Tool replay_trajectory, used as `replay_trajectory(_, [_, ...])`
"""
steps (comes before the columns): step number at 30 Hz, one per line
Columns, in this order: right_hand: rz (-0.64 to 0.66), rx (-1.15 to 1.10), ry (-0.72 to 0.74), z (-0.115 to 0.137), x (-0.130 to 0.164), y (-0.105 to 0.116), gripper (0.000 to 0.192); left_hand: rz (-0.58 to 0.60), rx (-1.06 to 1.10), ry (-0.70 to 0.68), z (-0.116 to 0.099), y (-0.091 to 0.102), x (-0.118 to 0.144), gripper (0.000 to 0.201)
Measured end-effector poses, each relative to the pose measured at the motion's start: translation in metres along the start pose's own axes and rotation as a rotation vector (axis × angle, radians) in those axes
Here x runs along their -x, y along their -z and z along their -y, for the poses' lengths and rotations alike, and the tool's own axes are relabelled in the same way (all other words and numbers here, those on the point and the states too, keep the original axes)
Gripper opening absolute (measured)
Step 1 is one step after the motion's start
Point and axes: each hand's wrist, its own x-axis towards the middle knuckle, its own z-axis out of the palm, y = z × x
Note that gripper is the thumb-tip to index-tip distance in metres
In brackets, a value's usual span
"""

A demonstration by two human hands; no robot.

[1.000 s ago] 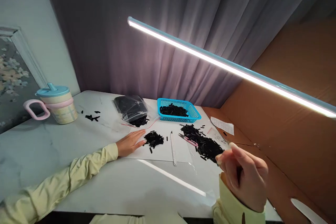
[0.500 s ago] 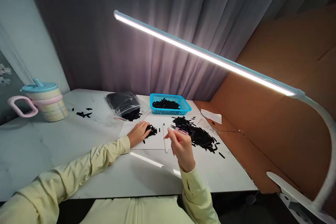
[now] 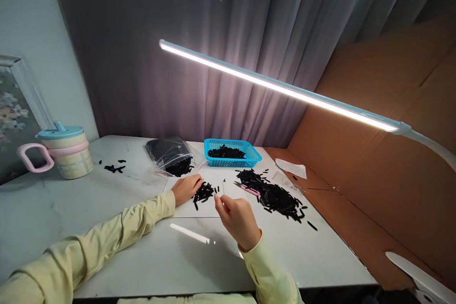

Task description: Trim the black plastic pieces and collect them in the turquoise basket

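My left hand [image 3: 185,189] lies on a white sheet [image 3: 180,211] at the left edge of a small pile of black strips [image 3: 204,192], its fingers loosely stretched. My right hand [image 3: 239,221] is closed, thumb and index finger pinched near two separate black strips [image 3: 217,189]; what lies between the fingertips is too small to make out. Behind this hand, a slim white stick with a dark tip [image 3: 224,184] is partly hidden. Pink-handled scissors [image 3: 251,190] rest on the left side of a larger heap of black strips [image 3: 281,199].
A blue basket [image 3: 233,163] holding black strips stands at the back, beside a clear plastic bag [image 3: 169,152] with black contents. A lidded cup [image 3: 73,164] and loose strips [image 3: 114,168] are at left. A lit lamp [image 3: 285,90] hangs overhead; cardboard [image 3: 384,152] borders the right.
My right hand has moved left toward the small pile. My left fingers have drawn back from over that pile, leaving more of it visible. A second separate strip now lies beside the first.
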Motion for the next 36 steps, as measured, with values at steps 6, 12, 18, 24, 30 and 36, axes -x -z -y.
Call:
replay_trajectory(6, [0.01,0.003,-0.012,-0.01,-0.001,0.009,0.042,0.044,0.506,0.246,-0.001,0.014,-0.033,0.03])
replay_trajectory(12, [0.075,0.032,-0.082,-0.017,0.004,0.016,0.044,0.252,1.113,0.505,0.009,0.025,-0.034,0.03])
replay_trajectory(18, [0.215,-0.016,-0.211,-0.033,0.01,0.052,0.039,0.3,1.525,0.655,0.003,0.039,-0.034,0.021])
replay_trajectory(24, [0.341,-0.192,-0.31,-0.031,0.01,0.076,0.034,0.28,1.705,0.719,-0.02,0.037,-0.038,0.025])
replay_trajectory(30, [0.613,-0.126,-0.046,-0.016,-0.019,0.047,0.016,0.266,1.814,0.772,-0.021,0.02,-0.031,0.017])
replay_trajectory(36, [0.651,-0.201,-0.107,-0.019,-0.035,-0.015,0.011,0.179,1.88,0.765,-0.017,0.012,-0.028,0.023])
